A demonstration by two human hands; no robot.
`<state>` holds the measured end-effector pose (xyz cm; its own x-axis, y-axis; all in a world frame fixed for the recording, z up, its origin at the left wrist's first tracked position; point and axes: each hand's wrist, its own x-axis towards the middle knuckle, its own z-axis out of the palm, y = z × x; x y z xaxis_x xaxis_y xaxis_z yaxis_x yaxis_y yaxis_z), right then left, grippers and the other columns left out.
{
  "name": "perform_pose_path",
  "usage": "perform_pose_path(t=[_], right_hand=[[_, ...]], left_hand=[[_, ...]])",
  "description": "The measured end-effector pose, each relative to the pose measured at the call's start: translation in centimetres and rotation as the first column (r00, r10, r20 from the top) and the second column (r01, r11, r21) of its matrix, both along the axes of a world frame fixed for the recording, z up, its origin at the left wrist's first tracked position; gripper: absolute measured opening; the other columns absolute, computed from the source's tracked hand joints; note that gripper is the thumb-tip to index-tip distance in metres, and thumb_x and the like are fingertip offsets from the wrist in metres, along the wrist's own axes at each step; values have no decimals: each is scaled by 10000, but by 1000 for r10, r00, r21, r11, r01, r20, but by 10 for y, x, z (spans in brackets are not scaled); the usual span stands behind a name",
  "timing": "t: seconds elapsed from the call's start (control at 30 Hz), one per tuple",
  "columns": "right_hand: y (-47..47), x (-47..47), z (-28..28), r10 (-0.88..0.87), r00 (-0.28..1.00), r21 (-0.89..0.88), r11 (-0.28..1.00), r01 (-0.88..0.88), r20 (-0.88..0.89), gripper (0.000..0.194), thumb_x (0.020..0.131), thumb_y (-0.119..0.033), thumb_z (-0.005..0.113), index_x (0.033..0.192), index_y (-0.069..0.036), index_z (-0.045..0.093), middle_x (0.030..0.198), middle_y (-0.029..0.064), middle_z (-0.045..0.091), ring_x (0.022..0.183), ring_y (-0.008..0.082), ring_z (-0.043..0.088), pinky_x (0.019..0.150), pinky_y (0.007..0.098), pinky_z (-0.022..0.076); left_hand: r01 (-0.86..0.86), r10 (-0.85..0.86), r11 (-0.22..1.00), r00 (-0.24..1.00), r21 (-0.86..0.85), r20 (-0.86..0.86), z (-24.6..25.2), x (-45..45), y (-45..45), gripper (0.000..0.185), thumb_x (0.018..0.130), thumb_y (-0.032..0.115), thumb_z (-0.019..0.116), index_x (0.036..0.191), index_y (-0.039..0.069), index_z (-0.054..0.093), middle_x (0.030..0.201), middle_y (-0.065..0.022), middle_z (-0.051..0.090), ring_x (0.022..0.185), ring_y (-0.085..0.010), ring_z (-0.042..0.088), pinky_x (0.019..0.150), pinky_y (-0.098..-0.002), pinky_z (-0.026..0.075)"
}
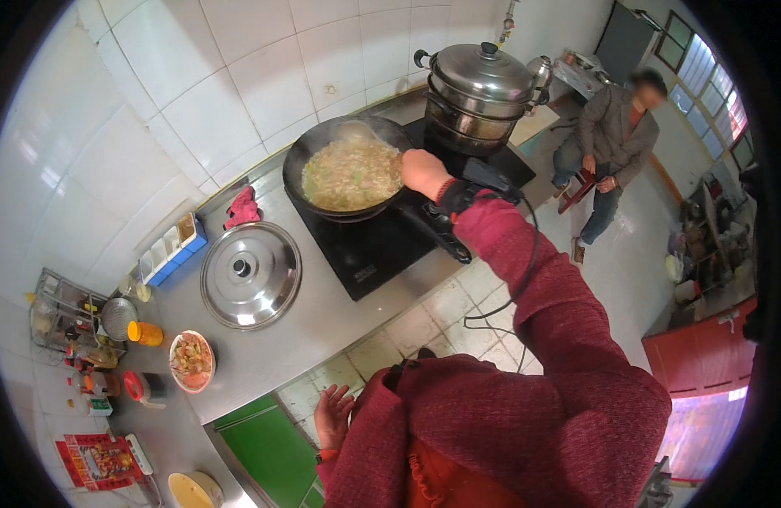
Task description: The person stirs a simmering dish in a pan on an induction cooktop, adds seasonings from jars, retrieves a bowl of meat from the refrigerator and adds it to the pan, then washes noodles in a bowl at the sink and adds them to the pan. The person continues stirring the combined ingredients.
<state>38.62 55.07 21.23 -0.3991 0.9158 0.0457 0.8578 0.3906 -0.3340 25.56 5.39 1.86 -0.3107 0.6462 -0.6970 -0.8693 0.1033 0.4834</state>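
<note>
My right hand (pixel 423 173) reaches over the right rim of a black wok (pixel 295 190), closed around what seems a handle; its fingers hide most of it. In the wok a chunky, pale yellow-green mixture (pixel 352 174) steams, and a utensil's rounded end (pixel 355 132) shows at its far side. The wok sits on a black cooktop (pixel 359 260), its long handle pointing to the lower right. My left hand (pixel 333 406) hangs low beside my body, palm up, fingers apart and holding nothing. A round metal lid (pixel 251 286) lies on the steel counter left of the cooktop.
A stacked metal steamer pot (pixel 479 101) stands right of the wok. Left are a pink cloth (pixel 243 206), a blue seasoning box (pixel 175 247), a bowl of food (pixel 192 360), an orange-lidded jar (pixel 144 333) and a wire rack (pixel 67 311). A person (pixel 619 133) sits on a red stool at right.
</note>
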Motion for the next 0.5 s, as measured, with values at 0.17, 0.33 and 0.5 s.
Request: perform_pose_path(t=[0.17, 0.33, 0.5], right_hand=[[-11, -34, 7, 65, 996, -229, 970, -77, -60, 327, 789, -267, 592, 879, 43, 636, 883, 242, 629, 860, 386, 612, 767, 423, 496], [-23, -8, 25, 269, 963, -13, 963, -269, -38, 357, 798, -280, 616, 897, 62, 612, 828, 259, 615, 806, 394, 605, 725, 422, 482], [-64, 25, 52, 326, 945, -113, 940, -323, 12, 354, 802, -279, 622, 887, 65, 628, 867, 262, 619, 864, 391, 610, 758, 419, 488]], left_hand=[[-33, 33, 999, 999, 14, 13, -1, -2, -13, 424, 929, 354, 499, 1178, 12, 463, 1116, -210, 574, 848, -284, 598, 775, -381, 500], [-14, 14, 998, 1000, -56, -1, -3, -6, -21, 404, 938, 339, 482, 1174, 11, 462, 1126, -210, 570, 851, -287, 593, 778, -380, 498], [32, -32, 999, 999, 20, -31, -1, -15, -6, 410, 941, 339, 477, 1173, 2, 458, 1125, -213, 571, 859, -298, 593, 784, -386, 496]])
